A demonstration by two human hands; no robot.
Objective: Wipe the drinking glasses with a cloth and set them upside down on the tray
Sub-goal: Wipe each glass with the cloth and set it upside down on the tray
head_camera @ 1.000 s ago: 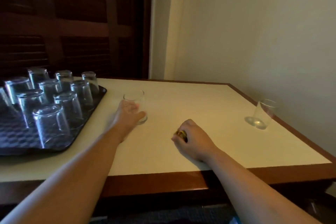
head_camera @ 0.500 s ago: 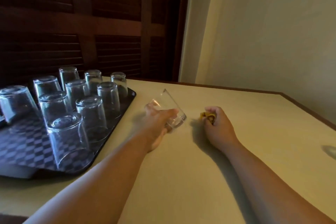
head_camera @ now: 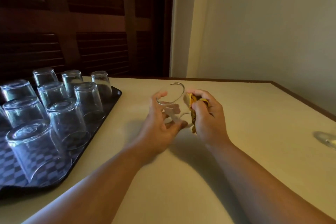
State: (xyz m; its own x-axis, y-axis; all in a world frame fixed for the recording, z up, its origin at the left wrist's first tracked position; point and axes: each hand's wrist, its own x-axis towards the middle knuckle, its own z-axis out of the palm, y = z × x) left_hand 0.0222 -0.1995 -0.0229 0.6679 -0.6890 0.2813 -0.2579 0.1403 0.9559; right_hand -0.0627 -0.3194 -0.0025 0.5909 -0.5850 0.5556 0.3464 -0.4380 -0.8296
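While the left hand (head_camera: 160, 127) curls round the clear glass (head_camera: 172, 103), tilted above the table (head_camera: 236, 151) just right of the tray (head_camera: 117, 94), the right hand (head_camera: 209, 120) clenches a crumpled yellow cloth (head_camera: 193, 100), seemingly touching the glass's wall, though blur muddies that. Push the soft wad inside the round rim, twist, grip firmly: smooth glass is slippery. Upturned tapered tumblers (head_camera: 67, 123) fill the checkered tray.

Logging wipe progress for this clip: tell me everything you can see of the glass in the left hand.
The glass is a clear, plain, empty tumbler, held tilted with its round open mouth upward, to the right of the tray. The left hand grips its lower body. The right hand holds a bunched yellow cloth close against its side.
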